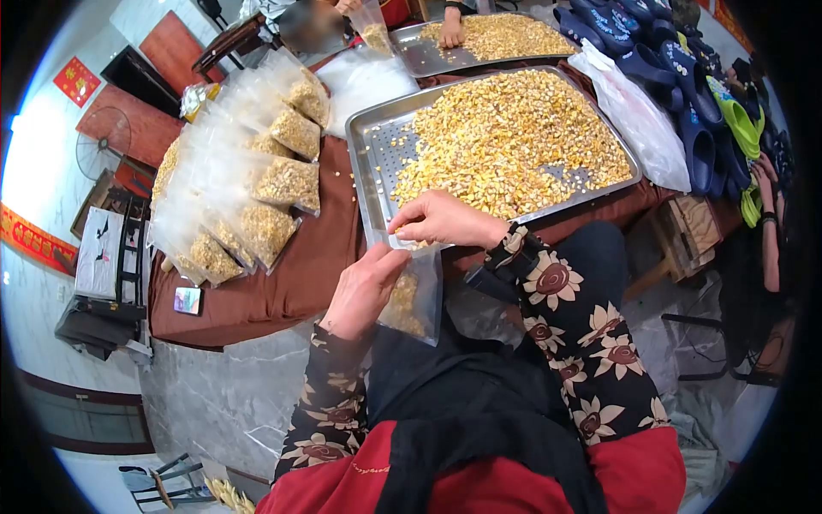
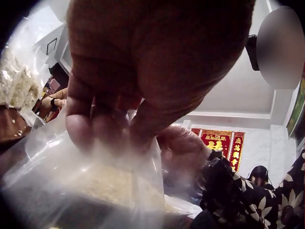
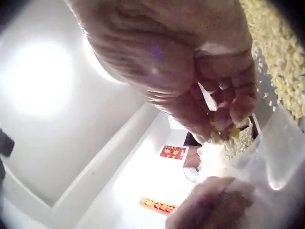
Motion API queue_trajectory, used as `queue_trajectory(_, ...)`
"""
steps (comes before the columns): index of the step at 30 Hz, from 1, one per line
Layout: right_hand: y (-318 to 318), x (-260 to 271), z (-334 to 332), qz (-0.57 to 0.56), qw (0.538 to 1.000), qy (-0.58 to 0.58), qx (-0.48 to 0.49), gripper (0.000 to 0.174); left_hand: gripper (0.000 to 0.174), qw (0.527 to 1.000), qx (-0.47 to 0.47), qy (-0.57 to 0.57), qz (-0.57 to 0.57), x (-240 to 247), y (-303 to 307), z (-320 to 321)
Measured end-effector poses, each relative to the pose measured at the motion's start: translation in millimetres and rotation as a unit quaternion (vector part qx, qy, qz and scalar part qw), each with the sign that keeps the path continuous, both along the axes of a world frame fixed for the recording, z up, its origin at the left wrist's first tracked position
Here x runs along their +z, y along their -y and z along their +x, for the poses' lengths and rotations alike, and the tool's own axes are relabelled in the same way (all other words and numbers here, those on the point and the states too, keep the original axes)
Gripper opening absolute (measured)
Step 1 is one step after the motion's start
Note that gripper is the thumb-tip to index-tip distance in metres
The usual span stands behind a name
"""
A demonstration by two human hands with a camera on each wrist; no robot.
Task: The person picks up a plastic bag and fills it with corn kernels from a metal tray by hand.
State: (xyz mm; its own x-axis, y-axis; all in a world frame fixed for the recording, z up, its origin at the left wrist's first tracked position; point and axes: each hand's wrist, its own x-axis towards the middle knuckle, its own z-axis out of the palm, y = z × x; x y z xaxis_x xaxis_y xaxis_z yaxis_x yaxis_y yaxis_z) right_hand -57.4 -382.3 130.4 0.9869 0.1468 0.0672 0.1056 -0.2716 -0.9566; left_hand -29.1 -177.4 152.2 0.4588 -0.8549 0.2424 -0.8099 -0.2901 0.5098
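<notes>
Your left hand (image 1: 364, 289)'s gripping a clear bag (image 1: 413, 307), your right hand (image 1: 445, 218)'s pinching yellow kernels (image 3: 224, 138); red wall banner (image 2: 224, 145)'s gold characters look too blurry to read tbh.

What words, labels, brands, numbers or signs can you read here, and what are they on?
None can be read with certainty:
Red wall sign: gold characters, too blurred.
Orange-red banner: gold characters, too blurred.
Red-and-gold poster: characters, too blurred to quote.
Red garment: gold script, too small.
Blue shoes: pale lettering, too small.
</notes>
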Motion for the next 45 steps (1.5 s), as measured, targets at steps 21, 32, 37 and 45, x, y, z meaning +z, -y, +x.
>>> queue_trajectory(21,106.0,-31.6,-35.1,-0.390,0.903,0.035,-0.178,0.052,0.014,1.000,0.014,-0.005,-0.016,-5.2,-5.7,2.4)
queue_trajectory(32,105.5,-55.1,-27.8,-0.355,0.908,0.072,-0.211,0.023,0.020,1.000,0.013,-0.013,-0.010,-1.6,-5.9,-1.1)
queue_trajectory(37,112.8,-62.6,-23.9,-0.184,0.926,0.050,-0.325,0.019,0.019,1.000,0.014,-0.007,-0.018,-0.2,-8.4,-3.5)
queue_trajectory(45,65.7,-10.2,-15.1,0.106,0.977,-0.024,-0.185,0.021,0.015,1.000,0.012,-0.008,-0.026,-1.3,-6.0,-3.3)
